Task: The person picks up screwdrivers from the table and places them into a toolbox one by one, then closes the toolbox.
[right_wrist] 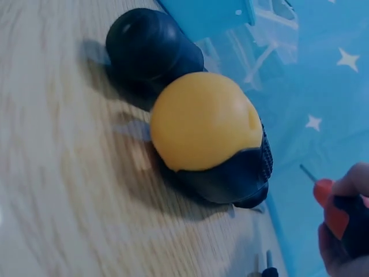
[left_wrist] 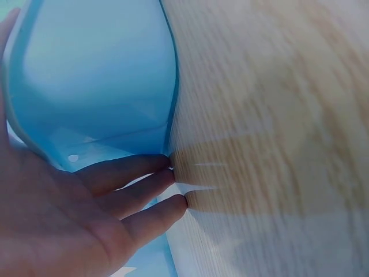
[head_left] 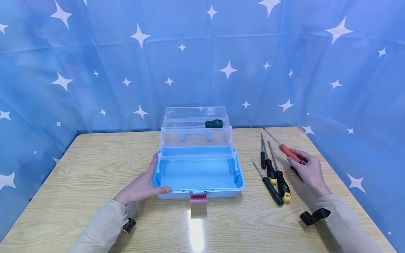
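Note:
My right hand (head_left: pixel 311 174) grips the handle of a red-and-black screwdriver (head_left: pixel 288 151), its shaft pointing away to the upper left. In the right wrist view the same screwdriver (right_wrist: pixel 331 210) shows between the curled fingers. A light-blue toolbox (head_left: pixel 202 193) with a raised clear lid stands mid-table. At its front left corner rests my left hand (head_left: pixel 142 188), thumb along the front rim and straight fingers along the left side. The left wrist view shows those fingers (left_wrist: pixel 153 222) beside the blue wall, fingertips at the tabletop. A dark green-handled screwdriver (head_left: pixel 214 123) lies in the lid's tray.
Left of my right hand lie a black screwdriver (head_left: pixel 272 190), a yellow-ended screwdriver (head_left: pixel 282 182), another yellow-ended one (head_left: pixel 271 172) and a small black one (head_left: pixel 263 160). A dark handle (head_left: pixel 296 173) is partly hidden beneath that hand. A starry blue curtain (head_left: pixel 190 70) surrounds the wooden table (head_left: pixel 95 168).

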`<state>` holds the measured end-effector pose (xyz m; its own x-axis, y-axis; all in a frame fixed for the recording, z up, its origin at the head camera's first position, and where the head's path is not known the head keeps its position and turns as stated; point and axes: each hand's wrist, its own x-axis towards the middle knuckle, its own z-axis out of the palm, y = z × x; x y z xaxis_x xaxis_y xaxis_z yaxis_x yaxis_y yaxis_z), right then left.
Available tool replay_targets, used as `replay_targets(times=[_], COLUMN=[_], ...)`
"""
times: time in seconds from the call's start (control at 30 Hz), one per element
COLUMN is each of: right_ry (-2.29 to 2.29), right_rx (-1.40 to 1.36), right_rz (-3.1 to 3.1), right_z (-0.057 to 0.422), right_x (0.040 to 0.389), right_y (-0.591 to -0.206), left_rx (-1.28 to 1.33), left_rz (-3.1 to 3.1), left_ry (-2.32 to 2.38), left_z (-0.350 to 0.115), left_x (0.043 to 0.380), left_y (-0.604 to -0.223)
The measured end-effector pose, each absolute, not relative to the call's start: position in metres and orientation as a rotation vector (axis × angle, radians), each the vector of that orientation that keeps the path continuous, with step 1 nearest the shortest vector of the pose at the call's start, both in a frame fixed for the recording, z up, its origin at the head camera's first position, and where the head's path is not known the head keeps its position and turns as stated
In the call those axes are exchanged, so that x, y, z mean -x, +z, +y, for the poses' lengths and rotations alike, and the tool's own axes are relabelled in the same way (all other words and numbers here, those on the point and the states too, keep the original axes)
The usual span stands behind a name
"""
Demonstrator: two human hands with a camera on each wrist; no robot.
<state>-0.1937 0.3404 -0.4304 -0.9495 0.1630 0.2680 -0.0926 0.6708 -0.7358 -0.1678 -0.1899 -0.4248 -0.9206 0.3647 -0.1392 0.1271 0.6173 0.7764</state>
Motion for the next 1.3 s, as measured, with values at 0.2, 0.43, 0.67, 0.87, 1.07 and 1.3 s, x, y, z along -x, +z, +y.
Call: replay_targets(times=[0.2,0.43,0.67,0.87,1.07,1.3], right_ry=[1.166,1.180,1.206,1.224,1.256,1.285], right_rx=[0.039,0.040,0.022,-0.017,-0.074,-0.133], right_rz=[-2.575,-2.565,-2.526,-2.526,-2.495,-2.461], right_z=[0.339,0.337,0.336,0.336,0.338,0.340], right_x=[0.193,0.192,0.191,0.187,0.185,0.185], right_y=[-0.430,-0.427,-0.425,-0.420,-0.416,-0.413], left_rx=[-0.393,-0.375,-0.381,-0.374,-0.375,-0.389], left_rz=[2.553,2.551,2.551,2.549,2.550,2.574], left_ry=[1.200,1.191,1.191,1.190,1.190,1.163], left_z=[-0.189,-0.189,-0.189,-0.189,-0.189,-0.189], left_x=[0.167,0.165,0.165,0.165,0.165,0.165], left_y=[-0.424,-0.425,-0.425,-0.425,-0.424,-0.422])
